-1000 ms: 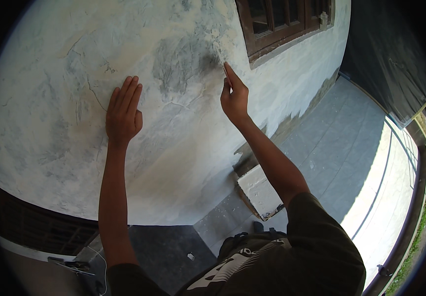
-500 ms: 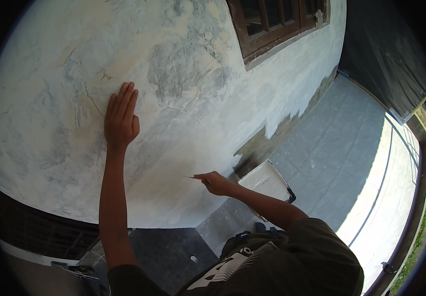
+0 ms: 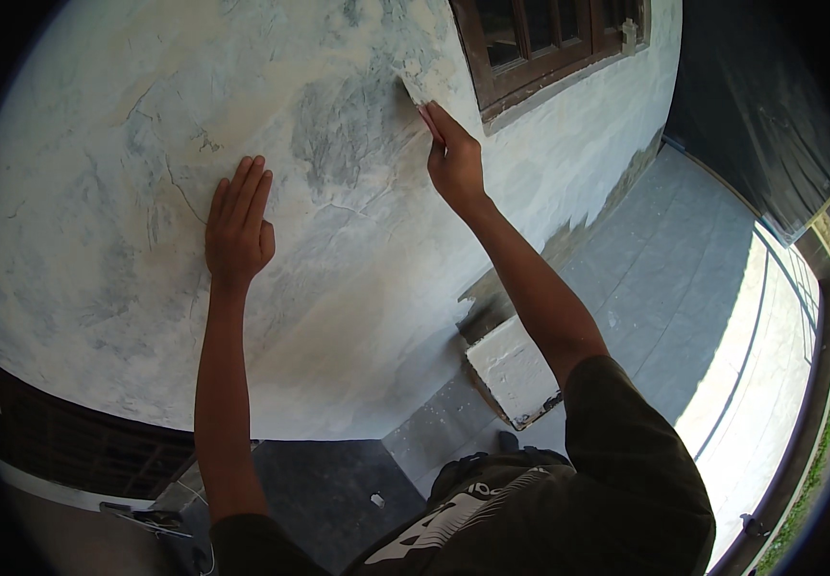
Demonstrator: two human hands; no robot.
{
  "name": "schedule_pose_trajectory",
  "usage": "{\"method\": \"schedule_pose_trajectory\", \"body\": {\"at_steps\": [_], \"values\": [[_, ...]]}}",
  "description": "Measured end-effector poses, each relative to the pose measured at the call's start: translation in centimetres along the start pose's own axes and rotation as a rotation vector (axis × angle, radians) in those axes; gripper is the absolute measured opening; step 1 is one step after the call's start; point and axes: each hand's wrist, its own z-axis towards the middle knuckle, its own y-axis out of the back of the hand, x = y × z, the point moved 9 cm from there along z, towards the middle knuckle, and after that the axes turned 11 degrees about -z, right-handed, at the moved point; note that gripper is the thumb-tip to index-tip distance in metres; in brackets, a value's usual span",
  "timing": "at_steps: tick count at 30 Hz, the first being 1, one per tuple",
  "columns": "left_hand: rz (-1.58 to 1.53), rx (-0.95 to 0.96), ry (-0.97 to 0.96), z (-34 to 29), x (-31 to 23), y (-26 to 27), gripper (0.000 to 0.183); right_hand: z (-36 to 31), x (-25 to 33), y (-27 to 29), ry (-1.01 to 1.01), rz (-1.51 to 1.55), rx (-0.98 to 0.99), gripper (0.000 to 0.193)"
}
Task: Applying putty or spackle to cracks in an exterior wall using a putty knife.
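A plastered wall [image 3: 338, 288], white with patchy grey areas and thin cracks, fills the left and middle of the view. My left hand [image 3: 239, 226] lies flat against it, fingers stretched upward, holding nothing. Higher up and to the right, my right hand [image 3: 457, 158] is closed round the reddish handle of a putty knife [image 3: 410, 93]. The knife's thin blade points up and left, at the wall beside a rough grey patch. Part of the handle is hidden by my fingers.
A brown-framed window [image 3: 530, 58] is set in the wall at upper right. Below my right forearm, a paint tray [image 3: 514, 370] coated in white stands on grey floor tiles [image 3: 636, 278]. Dark sheeting [image 3: 760, 115] hangs at far right. A dark mat [image 3: 314, 490] lies below the wall.
My right hand has swung up the wall with the putty knife, from low near the tray to beside the window. My left hand stays flat in about the same place.
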Motion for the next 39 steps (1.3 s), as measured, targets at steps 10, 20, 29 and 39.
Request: {"method": "schedule_pose_trajectory", "body": {"at_steps": [10, 20, 29, 39], "values": [[-0.008, -0.011, 0.001, 0.0, 0.0, 0.1, 0.058, -16.6, 4.8, -5.5, -0.056, 0.154, 0.469, 0.054], [0.001, 0.001, 0.011, 0.3, -0.2, -0.2, 0.059, -5.0, -0.8, -1.0, -0.175, -0.005, 0.018, 0.053], [0.012, 0.007, 0.016, -0.4, 0.3, 0.4, 0.057, -18.0, 8.7, -8.2, -0.007, 0.054, 0.460, 0.066], [0.007, -0.013, 0.002, 0.4, -0.3, 0.0, 0.058, -24.0, -1.4, -1.3, -0.552, 0.409, 0.869, 0.034]]}}
